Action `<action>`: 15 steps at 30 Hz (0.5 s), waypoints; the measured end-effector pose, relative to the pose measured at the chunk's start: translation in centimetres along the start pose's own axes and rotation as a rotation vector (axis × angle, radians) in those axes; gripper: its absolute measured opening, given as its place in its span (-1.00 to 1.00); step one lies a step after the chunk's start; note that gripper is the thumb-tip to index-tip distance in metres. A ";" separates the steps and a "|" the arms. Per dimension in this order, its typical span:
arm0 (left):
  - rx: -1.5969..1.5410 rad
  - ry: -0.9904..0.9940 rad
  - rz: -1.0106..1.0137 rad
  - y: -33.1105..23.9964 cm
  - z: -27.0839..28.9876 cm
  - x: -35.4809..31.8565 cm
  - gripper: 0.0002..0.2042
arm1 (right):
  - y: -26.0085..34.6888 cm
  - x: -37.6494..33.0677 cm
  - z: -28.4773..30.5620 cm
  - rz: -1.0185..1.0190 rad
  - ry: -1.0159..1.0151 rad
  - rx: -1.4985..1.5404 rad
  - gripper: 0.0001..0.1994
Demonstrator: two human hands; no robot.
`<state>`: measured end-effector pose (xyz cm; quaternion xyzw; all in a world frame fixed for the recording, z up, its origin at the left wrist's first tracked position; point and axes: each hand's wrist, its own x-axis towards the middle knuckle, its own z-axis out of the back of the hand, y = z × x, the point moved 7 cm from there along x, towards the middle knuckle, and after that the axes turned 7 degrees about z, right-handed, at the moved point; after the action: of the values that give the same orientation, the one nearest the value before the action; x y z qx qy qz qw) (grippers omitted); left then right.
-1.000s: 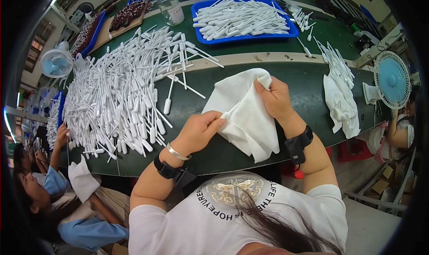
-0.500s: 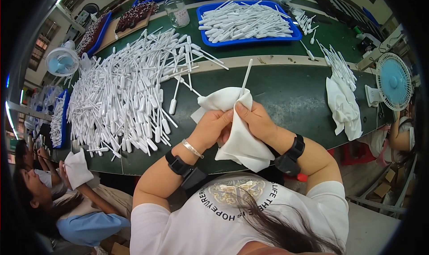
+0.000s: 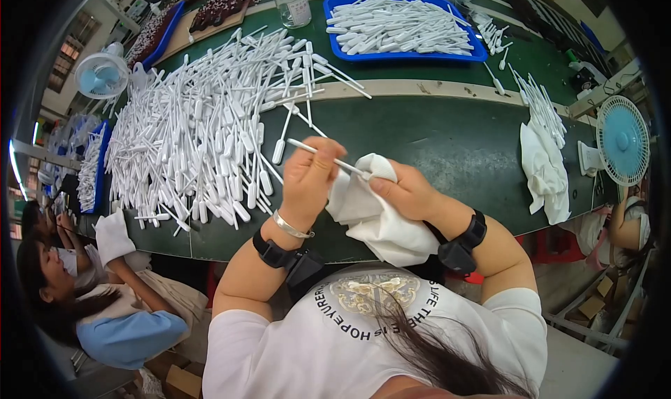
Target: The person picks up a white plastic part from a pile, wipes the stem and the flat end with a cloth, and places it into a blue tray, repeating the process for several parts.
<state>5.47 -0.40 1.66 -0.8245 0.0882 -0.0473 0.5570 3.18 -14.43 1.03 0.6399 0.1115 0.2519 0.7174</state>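
Note:
Between my hands, in front of my chest, a thin white dropper-like stick lies at a slant. My left hand pinches its shaft, and one end juts out past the fingers to the upper left. The other end goes into a white cloth. My right hand is closed on this cloth around that end, with the thumb on top, and the folds hang down below it. To my left, a big heap of white dropper-like sticks with thick ends covers the table.
Beyond my hands, a blue tray holds many such sticks. At the right lie a crumpled white cloth, a bundle of sticks and a fan. A glass jar stands at the back. At left a co-worker holds a cloth.
My left hand has left the cloth, moved up and left, and taken the stick's bare shaft. The stick has tipped from near upright to slanting left. The right hand keeps the cloth.

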 end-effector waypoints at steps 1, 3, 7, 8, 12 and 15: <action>-0.002 -0.004 -0.003 -0.3 0.5 0.3 -0.82 | -0.2 0.0 0.2 -0.015 -0.014 0.106 -0.77; -0.081 -0.025 -0.004 -1.0 1.9 0.9 -0.82 | -0.5 0.1 0.2 -0.031 -0.023 0.210 -0.76; 0.044 -0.027 0.064 0.5 -0.2 -0.1 -0.80 | -1.8 -0.1 -0.2 -0.168 -0.069 0.342 -0.75; 0.129 -0.018 0.101 1.1 -1.0 -0.2 -0.79 | -1.4 0.2 -0.3 -0.110 -0.031 0.161 -0.75; 0.179 -0.032 0.081 1.5 -2.3 -0.2 -0.79 | -0.4 0.5 -0.5 -0.033 0.039 -0.279 -0.76; 0.006 -0.099 0.104 0.8 -0.2 0.2 -0.79 | -0.7 0.2 0.1 -0.106 0.036 -0.443 -0.77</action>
<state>5.57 -0.95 0.97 -0.8184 0.1031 0.0223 0.5649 3.52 -14.43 0.43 0.4554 0.0999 0.2436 0.8504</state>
